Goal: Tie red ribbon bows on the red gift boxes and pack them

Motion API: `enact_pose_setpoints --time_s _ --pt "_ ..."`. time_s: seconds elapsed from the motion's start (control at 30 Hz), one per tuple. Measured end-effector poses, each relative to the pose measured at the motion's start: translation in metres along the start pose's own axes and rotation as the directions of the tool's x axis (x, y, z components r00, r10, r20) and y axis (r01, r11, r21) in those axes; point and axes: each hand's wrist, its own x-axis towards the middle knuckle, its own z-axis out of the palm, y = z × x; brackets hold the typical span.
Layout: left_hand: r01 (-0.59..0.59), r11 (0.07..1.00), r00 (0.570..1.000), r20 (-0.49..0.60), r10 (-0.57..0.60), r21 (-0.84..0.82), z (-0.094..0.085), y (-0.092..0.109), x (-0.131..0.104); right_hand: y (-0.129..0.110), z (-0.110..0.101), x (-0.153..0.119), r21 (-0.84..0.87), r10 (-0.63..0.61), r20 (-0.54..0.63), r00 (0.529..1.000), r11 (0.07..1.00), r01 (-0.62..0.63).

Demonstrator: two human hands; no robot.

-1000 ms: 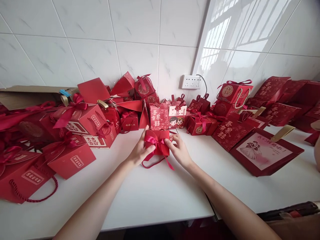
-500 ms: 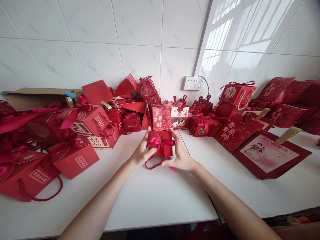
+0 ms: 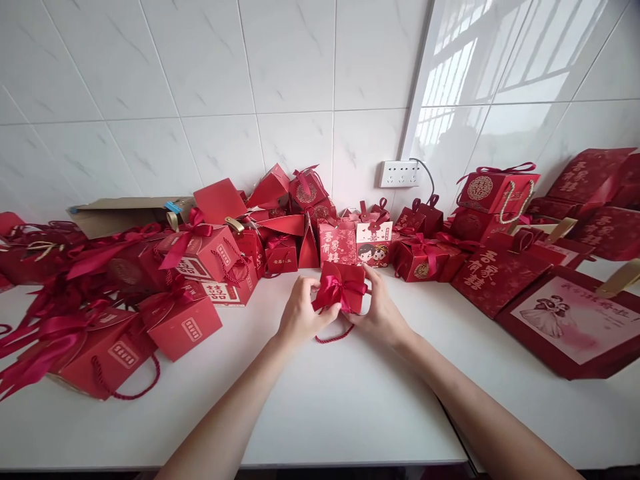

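hands (image 3: 303, 310) (image 3: 385, 313): 2 | socket panels (image 3: 400, 175): 1 | cardboard boxes (image 3: 123, 217): 1 | red gift boxes (image 3: 345, 290): over ten, overlapping

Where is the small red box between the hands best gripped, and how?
The small red box is probably best gripped by its left and right edges, from both sides together: its bow crosses the middle and its cord handle looks slack.

The left forearm (image 3: 227, 413) and right forearm (image 3: 475, 400), both bare, reach forward and slant inward. The left hand (image 3: 303, 313) and right hand (image 3: 384, 312) face each other, near but apart. The left hand's fingers curl, its thumb stretched inward; the right hand forms a loose curve, index finger forward, thumb pointing inward.
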Motion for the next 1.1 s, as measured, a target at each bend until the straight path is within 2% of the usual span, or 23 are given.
enact_pose_setpoints --time_s 0.27,0.33,0.43,0.6,0.77,0.97,1.1 --pt "-0.086 0.982 0.993 -0.069 0.099 0.168 0.0019 -0.0005 0.0001 -0.0041 -0.0003 0.0004 -0.02 -0.019 -0.03 0.999 1.0 0.018" --pt "-0.061 0.979 0.992 -0.097 0.081 0.192 0.0019 -0.0005 -0.0003 -0.0029 0.0004 0.0002 -0.03 -0.021 -0.045 0.999 0.999 0.019" --pt "-0.01 0.984 0.994 -0.106 0.029 0.177 0.0024 -0.0005 -0.0008 -0.0005 0.0012 0.0001 -0.039 -0.017 -0.049 0.999 0.999 0.015" --pt "-0.026 0.992 0.995 -0.093 0.038 0.127 0.0017 0.0005 0.0009 0.0019 0.0011 0.001 -0.061 -0.018 -0.048 0.999 0.998 0.015" --pt "0.046 0.998 0.995 -0.09 -0.042 0.048 -0.0013 0.0043 0.0016 0.0011 -0.0004 0.0016 -0.091 -0.032 -0.047 0.998 0.995 0.027" --pt "-0.108 0.974 0.987 -0.096 0.129 0.197 0.0024 0.0026 -0.0002 -0.0022 -0.0016 0.0011 -0.104 -0.021 -0.01 1.0 0.994 0.02" --pt "-0.168 0.962 0.978 -0.087 0.19 0.217 0.0043 -0.0002 0.0009 -0.0038 -0.0013 0.0009 -0.097 -0.021 0.006 1.0 0.995 0.021"
